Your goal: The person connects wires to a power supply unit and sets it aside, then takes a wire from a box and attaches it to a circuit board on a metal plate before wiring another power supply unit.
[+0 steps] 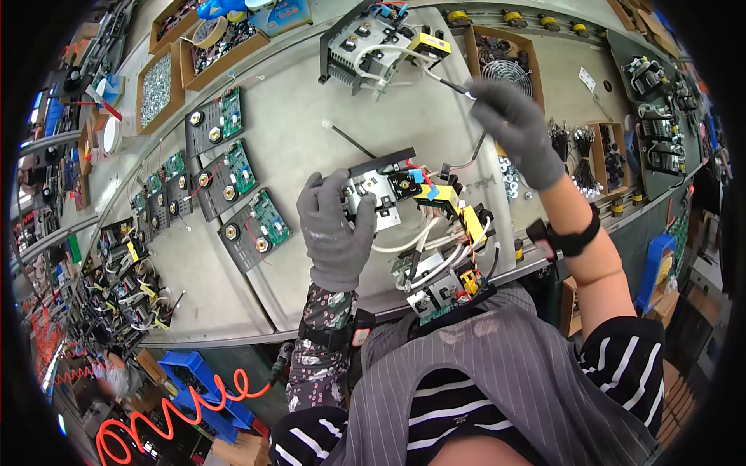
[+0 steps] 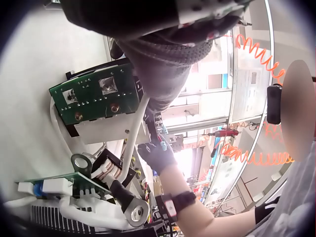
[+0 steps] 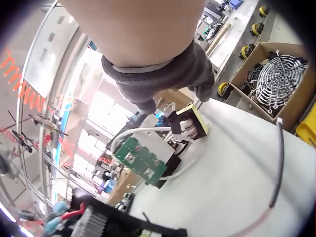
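Observation:
My gloved left hand point(image 1: 334, 225) grips the left end of a silver metal plate assembly point(image 1: 386, 211), thumb on its near side and fingers at its far side. Black parts and red and blue connectors sit on the plate's right side. My gloved right hand point(image 1: 517, 128) is raised to the right, slightly blurred, its fingertips right at the black-sleeved end of a white cable point(image 1: 423, 60). That cable runs from a heat-sink assembly point(image 1: 367, 48) at the back. In the right wrist view, a ring terminal point(image 3: 169, 108) shows between the spread fingers.
Another wired assembly point(image 1: 439, 283) stands at the near table edge. Three black plates with green boards point(image 1: 256, 225) lie on the left. Behind stand boxes of small parts point(image 1: 161, 87); at the right back, a box point(image 1: 536, 66) holds fan guards. A loose black cable point(image 1: 350, 140) lies mid-table.

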### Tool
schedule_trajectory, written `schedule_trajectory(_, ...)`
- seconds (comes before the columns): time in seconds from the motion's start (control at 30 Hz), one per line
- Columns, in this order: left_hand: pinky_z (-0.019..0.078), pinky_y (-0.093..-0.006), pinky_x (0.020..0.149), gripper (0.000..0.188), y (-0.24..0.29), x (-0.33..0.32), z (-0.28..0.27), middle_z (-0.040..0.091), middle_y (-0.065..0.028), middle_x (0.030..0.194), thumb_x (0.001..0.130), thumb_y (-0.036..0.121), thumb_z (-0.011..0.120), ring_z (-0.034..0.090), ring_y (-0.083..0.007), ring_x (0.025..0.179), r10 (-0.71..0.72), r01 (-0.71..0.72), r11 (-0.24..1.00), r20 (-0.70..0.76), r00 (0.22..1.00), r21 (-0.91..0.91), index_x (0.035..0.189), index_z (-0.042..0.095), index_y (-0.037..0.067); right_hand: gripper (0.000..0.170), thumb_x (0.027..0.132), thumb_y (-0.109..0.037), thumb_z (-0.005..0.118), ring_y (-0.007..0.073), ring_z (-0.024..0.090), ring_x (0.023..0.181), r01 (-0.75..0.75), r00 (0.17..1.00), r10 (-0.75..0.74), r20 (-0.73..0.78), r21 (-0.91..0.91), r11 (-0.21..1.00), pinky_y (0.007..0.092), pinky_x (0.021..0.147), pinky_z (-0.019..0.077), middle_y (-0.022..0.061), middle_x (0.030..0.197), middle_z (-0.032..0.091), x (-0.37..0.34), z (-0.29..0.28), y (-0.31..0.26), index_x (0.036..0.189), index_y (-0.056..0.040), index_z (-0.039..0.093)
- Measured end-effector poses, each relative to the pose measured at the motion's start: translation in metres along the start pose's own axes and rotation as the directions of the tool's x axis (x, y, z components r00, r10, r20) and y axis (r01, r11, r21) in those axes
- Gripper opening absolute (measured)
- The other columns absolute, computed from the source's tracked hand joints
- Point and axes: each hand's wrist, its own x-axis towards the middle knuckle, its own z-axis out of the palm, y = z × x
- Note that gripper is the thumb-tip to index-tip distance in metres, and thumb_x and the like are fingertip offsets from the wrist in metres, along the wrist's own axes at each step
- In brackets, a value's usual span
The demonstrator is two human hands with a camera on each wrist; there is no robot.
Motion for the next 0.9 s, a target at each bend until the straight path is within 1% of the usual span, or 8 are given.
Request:
schedule_trajectory(0.1, 0.0434, -0.0479, 0.094, 0.044, 0.005, 0.001, 0.002, 0.049, -0.0131, 0.095, 0.075, 0.015, 0.073, 0.054, -0.0352, 0.096, -0.076, 0.076, 0.997, -0.053, 0.996, -0.01, 0.117, 0.058, 0.008, 0.063, 0.078, -0.036, 0.074, 0.0244, 0.062, 0.096, -0.083, 0.945, 0.093, 0.312, -0.048, 0.995, 0.0339, 0.082, 0.0505, 0.0158, 0.109, 0.063, -0.038, 0.025, -0.015, 0.127, -0.0028, 0.053)
schedule_trajectory(0.23, 0.0422, -0.0481, 0.093, 0.041, 0.013, 0.009, -0.012, 0.051, -0.0124, 0.095, 0.074, 0.023, 0.073, 0.049, -0.0372, 0.105, 0.072, -0.066, 0.974, -0.017, 0.997, 0.217, 0.112, 0.062, 0.012, 0.063, 0.08, -0.033, 0.072, 0.027, 0.065, 0.096, 0.009, 0.937, 0.082, 0.339, -0.258, 0.966, 0.0347, 0.079, 0.0524, 0.0199, 0.11, 0.064, -0.048, 0.052, -0.004, 0.131, -0.0046, 0.049)
schedule_trajectory(0.37, 0.0464, -0.0451, 0.082, 0.04, 0.018, 0.038, -0.019, 0.057, -0.0164, 0.108, 0.074, 0.027, 0.075, 0.055, -0.0354, 0.103, 0.294, -0.306, 0.898, 0.085, 0.952, 0.316, 0.109, 0.065, 0.011, 0.054, 0.086, -0.019, 0.066, 0.0218, 0.067, 0.073, 0.07, 0.957, -0.084, 0.278, 0.058, 0.996, 0.0301, 0.068, 0.0534, 0.0133, 0.09, 0.069, -0.044, 0.062, 0.003, 0.133, -0.0042, 0.046)
schedule_trajectory(0.43, 0.0495, -0.039, 0.073, 0.032, 0.019, 0.05, -0.018, 0.063, -0.0137, 0.096, 0.079, 0.029, 0.07, 0.063, -0.0285, 0.088, -0.089, 0.016, 0.981, 0.371, 0.924, 0.195, 0.105, 0.067, 0.01, 0.05, 0.085, -0.017, 0.066, 0.0184, 0.066, 0.074, 0.006, 0.963, -0.068, 0.261, 0.233, 0.972, 0.0301, 0.069, 0.053, 0.0124, 0.089, 0.068, -0.043, 0.06, -0.002, 0.13, -0.0032, 0.049)
schedule_trajectory(0.47, 0.05, -0.0361, 0.065, 0.027, 0.015, 0.055, -0.016, 0.065, -0.0096, 0.083, 0.084, 0.03, 0.065, 0.064, -0.0251, 0.073, 0.043, -0.131, 0.963, 0.347, 0.937, 0.236, 0.101, 0.069, 0.01, 0.049, 0.084, -0.014, 0.066, 0.0152, 0.064, 0.079, -0.015, 0.96, -0.053, 0.274, 0.241, 0.971, 0.0289, 0.074, 0.0525, 0.0108, 0.091, 0.068, -0.042, 0.059, -0.001, 0.129, -0.0006, 0.05)
schedule_trajectory(0.7, 0.049, -0.0381, 0.064, 0.025, 0.001, 0.077, 0.01, 0.065, -0.0069, 0.079, 0.083, 0.035, 0.067, 0.062, -0.0268, 0.074, 0.242, -0.286, 0.927, 0.195, 0.951, 0.243, 0.091, 0.069, 0.011, 0.039, 0.087, -0.018, 0.061, 0.0071, 0.055, 0.08, -0.166, 0.955, 0.085, 0.284, 0.272, 0.948, 0.0227, 0.073, 0.0468, 0.0035, 0.093, 0.064, -0.023, 0.044, -0.021, 0.12, 0.002, 0.057)
schedule_trajectory(0.77, 0.0486, -0.0386, 0.063, 0.026, -0.003, 0.086, 0.018, 0.065, -0.0075, 0.079, 0.084, 0.036, 0.066, 0.062, -0.0276, 0.073, 0.292, -0.325, 0.917, 0.165, 0.942, 0.23, 0.092, 0.068, 0.012, 0.038, 0.086, -0.023, 0.065, 0.0081, 0.057, 0.075, -0.189, 0.962, 0.152, 0.225, 0.151, 0.97, 0.0233, 0.068, 0.0468, 0.0054, 0.087, 0.066, -0.012, 0.041, -0.019, 0.115, 0.0015, 0.061)
schedule_trajectory(0.9, 0.0487, -0.0366, 0.064, 0.025, -0.01, 0.102, 0.022, 0.062, -0.0098, 0.081, 0.087, 0.029, 0.065, 0.062, -0.0259, 0.073, 0.349, -0.388, 0.911, 0.243, 0.905, 0.137, 0.101, 0.065, 0.009, 0.04, 0.081, -0.038, 0.066, 0.0293, 0.064, 0.078, 0.017, 0.99, 0.043, 0.137, -0.411, 0.911, 0.0373, 0.073, 0.0501, 0.0161, 0.084, 0.067, 0.009, 0.04, -0.027, 0.101, -0.0031, 0.068)
